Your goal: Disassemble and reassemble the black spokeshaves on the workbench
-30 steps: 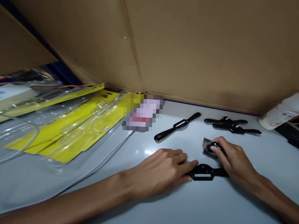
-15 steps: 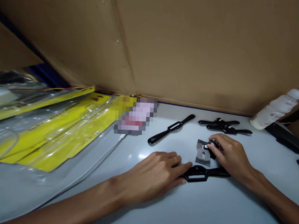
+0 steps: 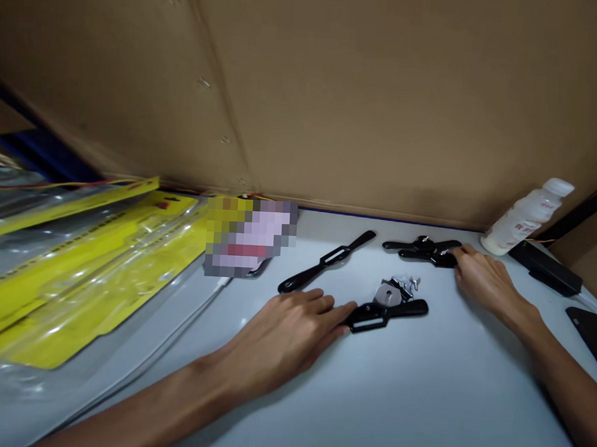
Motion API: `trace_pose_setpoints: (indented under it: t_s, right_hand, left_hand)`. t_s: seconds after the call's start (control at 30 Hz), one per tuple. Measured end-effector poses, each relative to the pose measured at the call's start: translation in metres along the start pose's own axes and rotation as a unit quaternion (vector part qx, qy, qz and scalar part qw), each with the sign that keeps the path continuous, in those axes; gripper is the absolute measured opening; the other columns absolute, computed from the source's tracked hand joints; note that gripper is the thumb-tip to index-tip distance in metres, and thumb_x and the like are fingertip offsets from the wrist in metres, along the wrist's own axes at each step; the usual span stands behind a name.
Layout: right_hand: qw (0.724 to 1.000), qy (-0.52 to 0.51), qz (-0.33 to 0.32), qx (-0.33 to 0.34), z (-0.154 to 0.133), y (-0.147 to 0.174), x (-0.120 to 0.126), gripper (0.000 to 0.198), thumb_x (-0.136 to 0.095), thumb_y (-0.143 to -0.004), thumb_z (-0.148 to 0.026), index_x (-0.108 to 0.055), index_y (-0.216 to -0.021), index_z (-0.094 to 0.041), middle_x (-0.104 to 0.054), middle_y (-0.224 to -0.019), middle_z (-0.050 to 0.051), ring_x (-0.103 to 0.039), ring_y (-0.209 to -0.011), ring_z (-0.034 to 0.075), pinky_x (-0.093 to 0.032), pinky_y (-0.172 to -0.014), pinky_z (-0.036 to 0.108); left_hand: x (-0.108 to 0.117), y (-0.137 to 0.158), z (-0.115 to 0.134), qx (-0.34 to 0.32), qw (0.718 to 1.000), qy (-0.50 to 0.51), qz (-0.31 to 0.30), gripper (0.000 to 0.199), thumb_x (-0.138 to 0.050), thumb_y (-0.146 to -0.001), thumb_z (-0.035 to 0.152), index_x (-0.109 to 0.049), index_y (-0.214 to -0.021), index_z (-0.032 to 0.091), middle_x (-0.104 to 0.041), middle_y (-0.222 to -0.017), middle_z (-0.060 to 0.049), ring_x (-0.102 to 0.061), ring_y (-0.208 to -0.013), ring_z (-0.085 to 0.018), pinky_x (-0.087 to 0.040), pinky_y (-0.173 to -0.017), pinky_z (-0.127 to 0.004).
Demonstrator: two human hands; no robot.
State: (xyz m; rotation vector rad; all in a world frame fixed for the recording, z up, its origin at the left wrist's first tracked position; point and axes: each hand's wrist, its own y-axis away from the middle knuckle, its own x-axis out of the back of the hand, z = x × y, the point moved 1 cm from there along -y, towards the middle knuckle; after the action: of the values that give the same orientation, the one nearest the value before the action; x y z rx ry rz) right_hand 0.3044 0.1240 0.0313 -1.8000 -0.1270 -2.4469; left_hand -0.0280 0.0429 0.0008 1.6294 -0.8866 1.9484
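Note:
My left hand has its fingers closed on one handle of a black spokeshave body lying on the table. Right behind that body are a grey metal blade and small shiny screws. Farther back, my right hand pinches the right end of a black spokeshave; its fingertips partly cover that handle. Another spokeshave rests just behind, close against it. A separate spokeshave frame lies diagonally beyond my left hand.
Yellow cards in clear plastic packs cover the left side. A blurred-out phone with a white cable lies beside them. At the back right stand a white bottle and a black box. A cardboard wall closes the back.
My right hand has left the blade and small parts and moved back to the rear spokeshaves. My left hand keeps its hold on the front body. The view has shifted to the right.

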Motion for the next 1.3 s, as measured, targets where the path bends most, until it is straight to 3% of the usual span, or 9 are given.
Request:
trace_pose_setpoints:
  t_s: [0.33,0.5,0.67,0.8,0.9,1.03,1.1,1.2,1.3]
  right_hand:
    - [0.994,-0.08,-0.035,0.06,0.008,0.001,0.002,0.021,-0.05,-0.076,-0.006,-0.062,-0.088,-0.018,-0.067,-0.084,0.009,-0.056,-0.074,0.021,-0.027,-0.063,0.032]
    - [0.987,-0.136,0.018,0.088,0.0,0.009,0.015,0.012,-0.055,-0.077,-0.01,-0.054,-0.084,-0.02,-0.064,-0.083,0.006,-0.054,-0.074,0.02,-0.029,-0.063,0.031]
    - [0.97,-0.167,-0.009,0.176,-0.033,0.035,0.03,0.021,-0.053,-0.074,-0.003,-0.053,-0.084,-0.021,-0.065,-0.081,0.003,-0.054,-0.069,0.018,-0.028,-0.062,0.03]
    - [0.961,-0.142,-0.055,0.232,-0.063,0.059,0.032,0.028,-0.052,-0.074,0.002,-0.06,-0.091,-0.019,-0.069,-0.093,0.006,-0.059,-0.069,0.018,-0.031,-0.064,0.032]
    - [0.951,-0.156,-0.064,0.26,-0.072,0.071,0.033,0.031,-0.05,-0.081,0.001,-0.063,-0.1,-0.019,-0.069,-0.099,0.007,-0.063,-0.074,0.02,-0.036,-0.066,0.033]
    - [0.931,-0.212,-0.047,0.294,-0.072,0.079,0.04,0.027,-0.056,-0.088,-0.008,-0.063,-0.11,-0.022,-0.069,-0.107,0.006,-0.067,-0.079,0.02,-0.042,-0.069,0.033]
    - [0.933,-0.218,-0.008,0.288,-0.075,0.079,0.04,0.007,-0.057,-0.099,-0.022,-0.063,-0.103,-0.022,-0.07,-0.101,0.005,-0.067,-0.073,0.019,-0.041,-0.065,0.032]
    - [0.937,-0.208,0.061,0.273,-0.086,0.08,0.032,0.027,-0.053,-0.105,-0.042,-0.059,-0.088,-0.021,-0.069,-0.082,0.002,-0.065,-0.062,0.02,-0.036,-0.057,0.032]
    - [0.931,-0.206,0.114,0.279,-0.101,0.083,0.019,0.031,-0.046,-0.107,-0.038,-0.054,-0.082,-0.023,-0.066,-0.071,0.001,-0.068,-0.058,0.022,-0.035,-0.054,0.034]
  left_hand:
    - [0.006,-0.005,-0.019,0.093,0.989,-0.11,-0.022,0.029,-0.05,-0.107,0.034,-0.072,-0.122,0.022,-0.068,-0.082,-0.005,-0.068,-0.082,-0.028,-0.05,-0.062,-0.035]
    - [0.007,-0.006,-0.024,0.136,0.981,-0.135,-0.005,0.029,-0.05,-0.106,0.035,-0.075,-0.117,0.024,-0.064,-0.088,-0.008,-0.064,-0.076,-0.026,-0.047,-0.059,-0.032]
    - [0.001,-0.006,-0.03,0.095,0.983,-0.117,0.104,0.028,-0.051,-0.104,0.027,-0.074,-0.117,0.017,-0.064,-0.093,-0.011,-0.059,-0.089,-0.029,-0.053,-0.074,-0.041]
    - [0.001,-0.003,-0.019,0.015,0.982,0.024,0.188,0.032,-0.041,-0.108,0.021,-0.068,-0.123,0.014,-0.065,-0.101,-0.011,-0.058,-0.091,-0.024,-0.052,-0.076,-0.038]
    - [0.003,-0.001,-0.001,-0.042,0.983,0.106,0.141,0.031,-0.039,-0.11,0.027,-0.065,-0.125,0.017,-0.064,-0.094,-0.007,-0.059,-0.085,-0.022,-0.052,-0.073,-0.036]
    - [0.003,0.001,0.018,-0.072,0.991,0.099,0.056,0.034,-0.043,-0.109,0.04,-0.061,-0.128,0.018,-0.063,-0.091,-0.005,-0.059,-0.077,-0.023,-0.051,-0.067,-0.036]
    - [0.003,0.002,0.022,-0.067,0.993,0.087,0.03,0.033,-0.047,-0.108,0.039,-0.06,-0.129,0.018,-0.064,-0.092,-0.005,-0.06,-0.076,-0.023,-0.051,-0.067,-0.036]
    - [0.003,0.002,0.028,-0.049,0.996,0.072,-0.01,0.029,-0.052,-0.106,0.035,-0.06,-0.127,0.018,-0.066,-0.09,-0.005,-0.063,-0.076,-0.023,-0.053,-0.068,-0.037]
    - [0.004,0.001,0.034,-0.039,0.997,0.055,-0.038,0.034,-0.055,-0.104,0.036,-0.058,-0.13,0.014,-0.069,-0.093,-0.006,-0.066,-0.082,-0.025,-0.056,-0.072,-0.04]
